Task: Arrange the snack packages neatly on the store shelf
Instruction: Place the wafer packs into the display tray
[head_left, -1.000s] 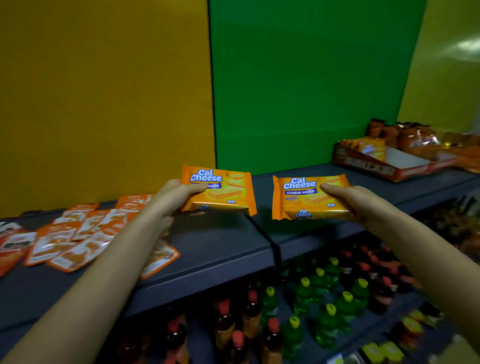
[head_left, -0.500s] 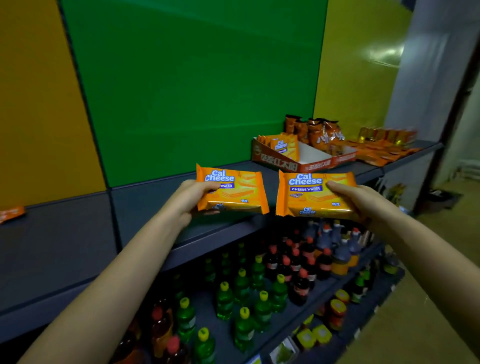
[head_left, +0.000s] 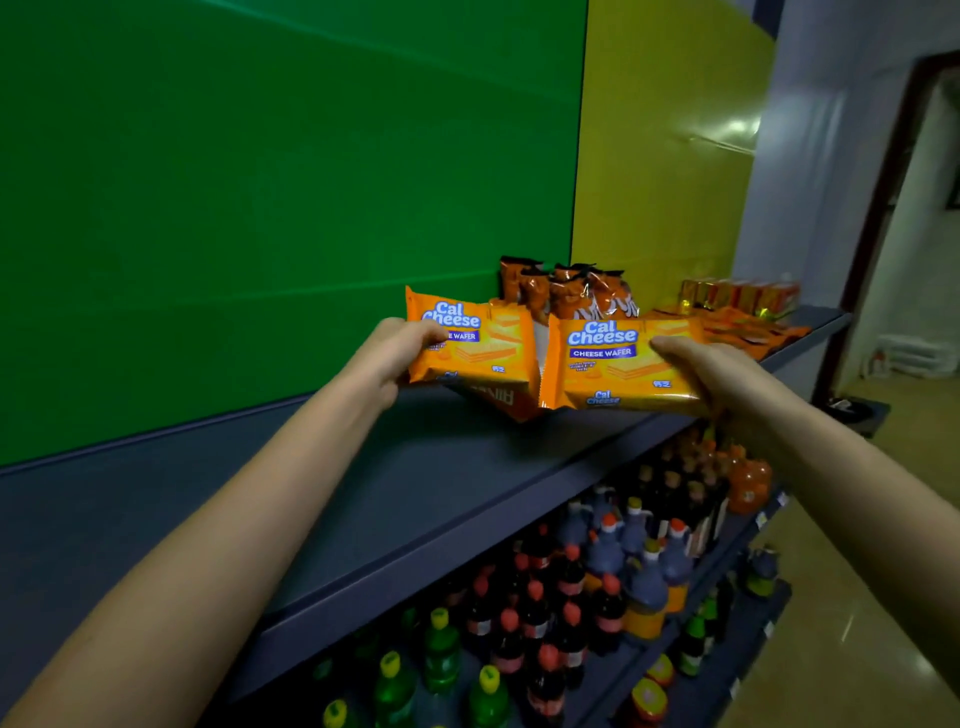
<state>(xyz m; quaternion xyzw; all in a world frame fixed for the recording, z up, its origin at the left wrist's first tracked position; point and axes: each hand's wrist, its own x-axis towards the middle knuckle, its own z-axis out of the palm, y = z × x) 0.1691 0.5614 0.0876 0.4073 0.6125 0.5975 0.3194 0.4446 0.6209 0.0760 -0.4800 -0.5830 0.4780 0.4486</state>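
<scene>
Shelf (head_left: 415, 467) below; fingers (head_left: 675, 349) around wafer packs (head_left: 613, 369)

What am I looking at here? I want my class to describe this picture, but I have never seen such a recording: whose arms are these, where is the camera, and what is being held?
There is no machine here. The two bare arms belong to a person, and the camera is worn on that person's head, looking forward and down, so you see roughly what they see.

The left hand grips an orange Cal Cheese wafer pack by its left edge. The right hand grips a second wafer pack by its right side. Both packs are held side by side above the dark blue shelf, not yet set down.

Behind them stand darker orange snack bags. A corner of a red cardboard box shows below the packs. Lower down stand drink bottles.
</scene>
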